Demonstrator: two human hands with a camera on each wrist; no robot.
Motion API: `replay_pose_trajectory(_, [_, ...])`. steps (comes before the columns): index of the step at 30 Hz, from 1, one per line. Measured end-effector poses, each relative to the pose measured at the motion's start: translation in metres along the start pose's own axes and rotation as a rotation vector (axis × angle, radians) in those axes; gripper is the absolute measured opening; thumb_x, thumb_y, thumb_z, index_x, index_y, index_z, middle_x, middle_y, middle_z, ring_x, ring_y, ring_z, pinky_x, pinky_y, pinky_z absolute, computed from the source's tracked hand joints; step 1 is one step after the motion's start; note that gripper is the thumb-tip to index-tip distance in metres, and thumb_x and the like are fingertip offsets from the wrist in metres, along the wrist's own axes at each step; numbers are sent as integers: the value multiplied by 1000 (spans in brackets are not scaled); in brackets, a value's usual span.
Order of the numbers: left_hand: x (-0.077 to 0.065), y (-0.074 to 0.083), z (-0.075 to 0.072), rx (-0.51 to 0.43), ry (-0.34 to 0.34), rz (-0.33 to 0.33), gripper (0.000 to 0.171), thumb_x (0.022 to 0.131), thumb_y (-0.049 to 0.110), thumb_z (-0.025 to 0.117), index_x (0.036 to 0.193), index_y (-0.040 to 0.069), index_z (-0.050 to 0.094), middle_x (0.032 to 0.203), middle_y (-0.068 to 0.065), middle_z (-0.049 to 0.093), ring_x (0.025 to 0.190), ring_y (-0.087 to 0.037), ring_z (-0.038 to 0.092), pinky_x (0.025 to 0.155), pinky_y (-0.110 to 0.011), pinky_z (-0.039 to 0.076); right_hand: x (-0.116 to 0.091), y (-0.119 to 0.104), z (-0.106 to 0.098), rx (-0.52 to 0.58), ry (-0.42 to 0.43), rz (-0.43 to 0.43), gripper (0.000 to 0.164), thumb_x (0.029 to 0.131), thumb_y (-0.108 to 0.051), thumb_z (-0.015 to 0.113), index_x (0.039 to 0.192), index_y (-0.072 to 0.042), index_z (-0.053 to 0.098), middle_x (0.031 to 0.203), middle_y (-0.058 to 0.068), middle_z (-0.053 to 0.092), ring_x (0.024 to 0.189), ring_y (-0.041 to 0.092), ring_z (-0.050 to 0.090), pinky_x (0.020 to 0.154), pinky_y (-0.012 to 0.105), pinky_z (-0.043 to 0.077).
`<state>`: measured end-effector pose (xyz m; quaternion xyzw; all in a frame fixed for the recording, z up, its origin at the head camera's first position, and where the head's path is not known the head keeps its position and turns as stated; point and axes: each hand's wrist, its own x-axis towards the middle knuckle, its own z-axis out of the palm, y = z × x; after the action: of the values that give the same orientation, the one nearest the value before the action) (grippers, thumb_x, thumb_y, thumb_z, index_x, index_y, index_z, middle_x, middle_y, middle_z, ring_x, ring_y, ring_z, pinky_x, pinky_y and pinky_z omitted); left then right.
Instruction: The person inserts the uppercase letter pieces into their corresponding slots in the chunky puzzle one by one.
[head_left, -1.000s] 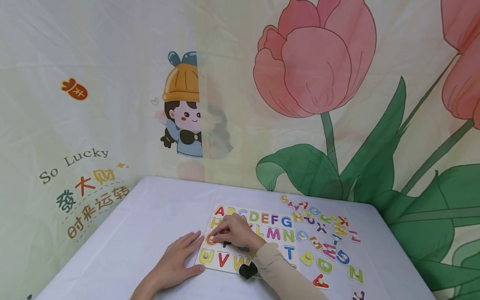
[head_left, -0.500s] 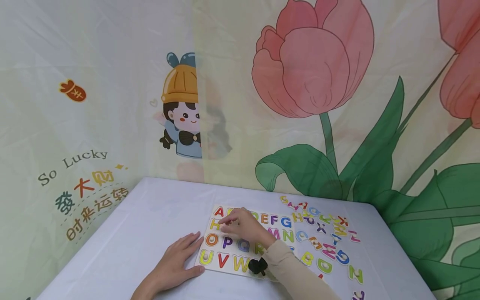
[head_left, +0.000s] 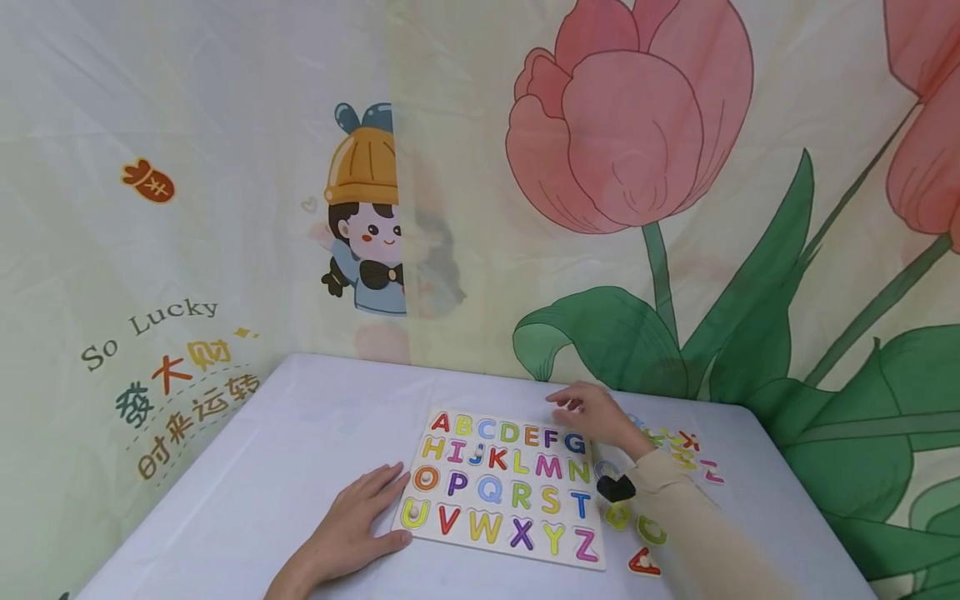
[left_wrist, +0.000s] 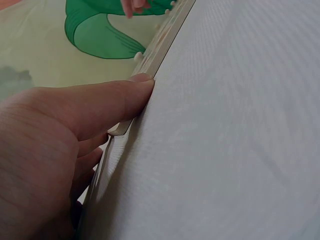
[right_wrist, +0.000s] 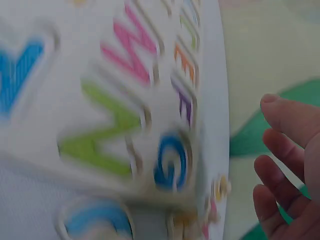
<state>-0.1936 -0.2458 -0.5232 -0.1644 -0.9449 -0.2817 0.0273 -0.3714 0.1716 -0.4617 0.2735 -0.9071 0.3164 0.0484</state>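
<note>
A white alphabet puzzle board with coloured letter recesses lies on the table. Knobbed pieces sit in it at the O, the U and the J. My left hand rests at the board's left side, fingers extended. In the left wrist view its thumb touches the board's edge near a corner. Above the board's upper right corner is my right hand, holding nothing. The right wrist view has its fingers loosely bent, apart from the blurred board.
Loose knobbed letters lie right of the board, among them a red A, a green D and a pink piece. My right forearm hides several others. A printed curtain hangs behind the white table.
My right hand has left the orange O, lifted and moved right across the board to its upper right corner, empty. My left hand stays where it was.
</note>
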Motion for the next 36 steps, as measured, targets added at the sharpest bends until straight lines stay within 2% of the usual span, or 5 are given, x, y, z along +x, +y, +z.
replay_pose_trajectory(4, [0, -1, 0, 9, 0, -5, 86, 91, 60, 75, 159, 15, 51, 169, -6, 41, 157, -38, 33, 122, -68, 29, 2, 24, -17, -56, 43, 54, 29, 98, -10, 77, 126, -4, 77, 113, 13, 72, 97, 25, 66, 76, 32, 58])
replay_pose_trajectory(11, [-1, -2, 1, 15, 14, 12, 85, 91, 60, 75, 159, 14, 52, 168, -8, 42, 156, -39, 34, 121, -68, 29, 13, 48, -26, -97, -6, 119, 32, 100, -5, 73, 132, -4, 74, 116, 17, 67, 91, 22, 65, 70, 29, 57])
replay_pose_trajectory(21, [2, -1, 2, 3, 2, 8, 86, 91, 63, 73, 160, 17, 51, 170, -5, 40, 157, -37, 33, 123, -67, 27, 28, 63, -21, -157, -75, 110, 22, 101, -5, 72, 122, -4, 78, 97, 6, 64, 72, 14, 65, 65, 27, 58])
replay_pose_trajectory(29, [2, -1, 2, -4, -8, 4, 86, 91, 62, 74, 160, 16, 50, 170, -6, 40, 157, -37, 32, 123, -68, 27, 37, 74, -13, -253, -41, 61, 17, 97, -5, 77, 112, -10, 84, 97, 2, 70, 82, 14, 61, 75, 34, 56])
replay_pose_trajectory(36, [2, -1, 0, -1, -6, -6, 86, 91, 60, 75, 160, 15, 51, 170, -6, 40, 158, -37, 32, 123, -67, 26, 39, 68, -9, -251, -32, 73, 12, 96, -7, 79, 106, -11, 85, 97, 0, 71, 85, 16, 61, 77, 34, 56])
